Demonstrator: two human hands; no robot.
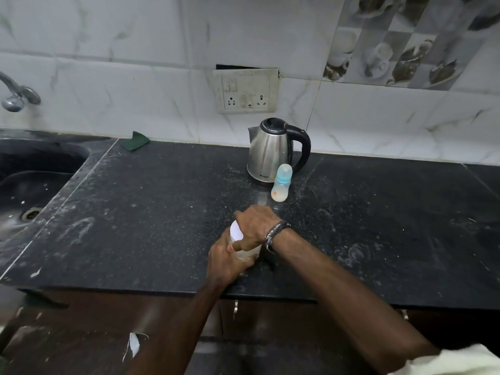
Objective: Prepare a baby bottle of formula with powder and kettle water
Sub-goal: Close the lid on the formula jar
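Sink (40, 169) at far left, set into the dark desk (151, 212). Left hand (226, 259) grips the body of a clear jar (247, 251); right hand (255, 226) curls over its white lid (236, 230) — near the front edge. Behind stands the kettle (270, 150), with the baby bottle (281, 182) upright just beside its base.

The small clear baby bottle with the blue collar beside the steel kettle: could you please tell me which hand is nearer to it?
Right. The right hand, on top of the white-lidded jar, lies just in front of the baby bottle; the left hand grips the jar's side, farther off.
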